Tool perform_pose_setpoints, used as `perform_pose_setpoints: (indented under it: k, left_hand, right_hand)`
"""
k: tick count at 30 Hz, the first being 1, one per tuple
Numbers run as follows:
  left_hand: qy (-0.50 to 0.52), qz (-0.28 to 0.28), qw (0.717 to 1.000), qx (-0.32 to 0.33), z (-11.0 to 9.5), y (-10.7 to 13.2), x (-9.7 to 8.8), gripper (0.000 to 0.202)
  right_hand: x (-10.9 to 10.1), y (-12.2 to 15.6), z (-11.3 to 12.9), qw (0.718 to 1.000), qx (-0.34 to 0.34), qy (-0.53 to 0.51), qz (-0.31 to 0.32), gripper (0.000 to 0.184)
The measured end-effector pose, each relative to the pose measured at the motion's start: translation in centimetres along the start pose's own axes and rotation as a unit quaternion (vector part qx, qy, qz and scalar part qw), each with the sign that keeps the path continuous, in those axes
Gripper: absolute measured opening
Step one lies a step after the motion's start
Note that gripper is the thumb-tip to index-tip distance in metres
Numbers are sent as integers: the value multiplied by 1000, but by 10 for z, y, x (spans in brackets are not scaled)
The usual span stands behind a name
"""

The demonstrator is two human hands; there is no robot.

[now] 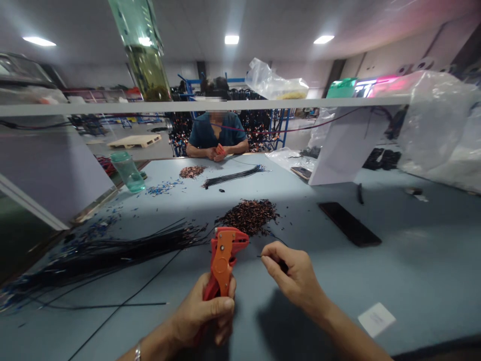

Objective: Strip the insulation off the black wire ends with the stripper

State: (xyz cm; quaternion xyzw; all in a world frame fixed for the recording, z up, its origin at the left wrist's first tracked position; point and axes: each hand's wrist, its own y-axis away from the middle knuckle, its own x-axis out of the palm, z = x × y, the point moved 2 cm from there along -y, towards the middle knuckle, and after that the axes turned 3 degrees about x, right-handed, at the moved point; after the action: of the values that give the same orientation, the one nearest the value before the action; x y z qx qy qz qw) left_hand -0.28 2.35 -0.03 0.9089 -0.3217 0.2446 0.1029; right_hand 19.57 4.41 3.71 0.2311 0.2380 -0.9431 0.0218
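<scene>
My left hand (205, 313) is wrapped round the handles of an orange and red wire stripper (223, 260), its jaws raised over the table. To the right of the tool, my right hand (291, 271) pinches a thin black wire (259, 256) between thumb and forefinger; a short end points toward the stripper, apart from its jaws. Behind the tool lies a pile of dark and coppery stripped bits (248, 216). A long bundle of black wires (124, 253) stretches across the left side of the table.
A black phone (349, 224) and a white paper square (377, 319) lie at right. Across the table sits a person (217, 133) holding a red tool. A green bottle (128, 172) stands at back left. Another wire bundle (235, 176) lies farther back, under a shelf (240, 105).
</scene>
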Motion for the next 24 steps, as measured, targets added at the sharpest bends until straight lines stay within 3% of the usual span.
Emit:
perform_pose_setpoints:
  k: [8, 15, 24]
  left_hand:
    - [2, 22, 1000, 4, 3, 1, -2, 30]
    - [4, 15, 1000, -9, 0, 2, 1, 36]
    - [-9, 46, 999, 6, -2, 0, 2, 45]
  right_hand:
    - [0, 0, -1, 1000, 1, -1, 1, 20]
    - [0, 0, 0, 1000, -4, -10, 0, 18]
    - [-1, 0, 1, 1000, 1, -15, 1, 18]
